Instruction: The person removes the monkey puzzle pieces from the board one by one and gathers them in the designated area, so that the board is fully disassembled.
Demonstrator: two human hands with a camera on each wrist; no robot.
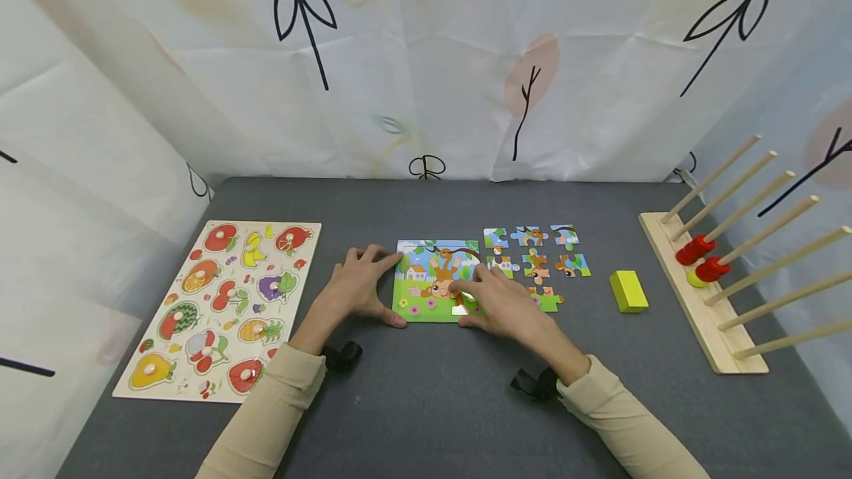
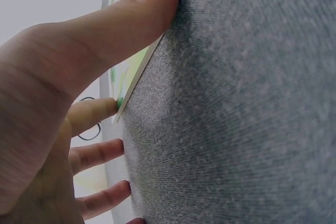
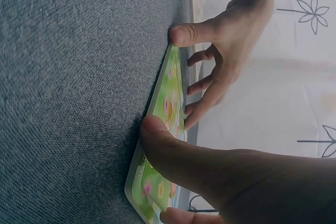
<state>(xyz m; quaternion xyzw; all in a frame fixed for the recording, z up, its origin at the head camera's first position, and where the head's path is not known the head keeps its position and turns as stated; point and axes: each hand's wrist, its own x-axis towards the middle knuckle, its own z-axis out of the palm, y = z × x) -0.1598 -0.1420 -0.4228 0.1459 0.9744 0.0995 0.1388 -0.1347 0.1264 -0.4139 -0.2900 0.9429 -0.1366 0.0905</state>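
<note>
A picture puzzle board (image 1: 416,307) with a monkey, a house and flowers lies flat between both hands. My left hand (image 1: 357,283) spreads along its left side, the thumb at the near corner and the index finger by the far corner. Over the right part of the board is my right hand (image 1: 501,301). Its thumb (image 3: 156,129) touches the near edge while the index finger rests on the picture. Whether a piece lies under those fingers is hidden. Loose jigsaw pieces (image 1: 535,265) lie in rows to the right, partly covered by the right hand.
A fruit knob puzzle (image 1: 248,309) lies at the left. A yellow block (image 1: 629,291) stands right of the pieces. Farther right, a wooden base (image 1: 705,316) bears several tilted pegs, two with red beads (image 1: 696,249). Black straps (image 1: 535,384) hang at both wrists.
</note>
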